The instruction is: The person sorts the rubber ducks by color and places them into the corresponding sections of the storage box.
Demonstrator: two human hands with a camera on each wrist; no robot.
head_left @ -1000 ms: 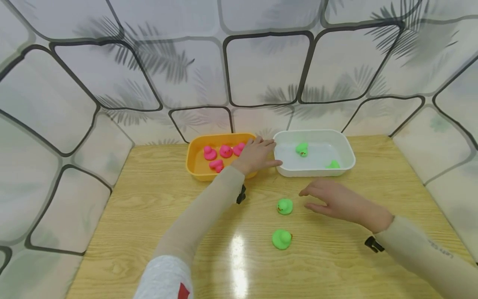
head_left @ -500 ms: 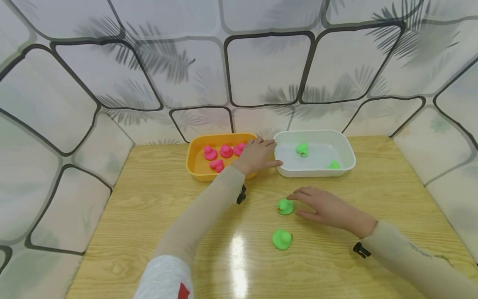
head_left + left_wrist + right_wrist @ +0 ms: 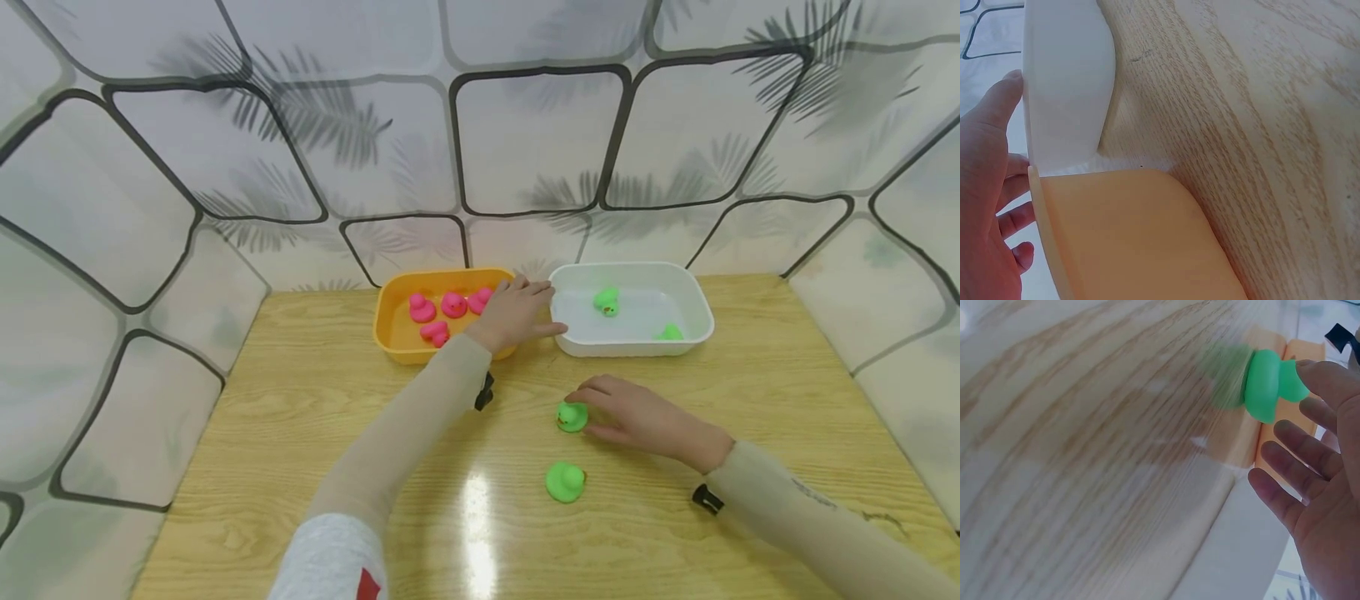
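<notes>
In the head view, my left hand (image 3: 516, 315) lies with spread fingers across the neighbouring ends of the orange tray (image 3: 397, 353) and the white tray (image 3: 630, 348). Its thumb (image 3: 1002, 94) is at the white tray's rim in the left wrist view. My right hand (image 3: 648, 421) is at a green rubber duck (image 3: 572, 419) standing on the table; thumb and index finger are beside its head, the other fingers loosely extended. Whether both fingertips touch it is unclear. Another green duck (image 3: 565, 482) sits nearer the person.
Several pink rubber ducks (image 3: 422, 309) lie in the orange tray. Inside the white tray are two green ducks (image 3: 607, 302). Both trays stand at the back of the wooden table (image 3: 300, 433), against a patterned cloth wall (image 3: 536, 137). Light reflects off the tabletop's front middle.
My right hand has moved left and slightly toward the person, from right of the farther green duck to its head. My left hand and the ducks stay where they were.
</notes>
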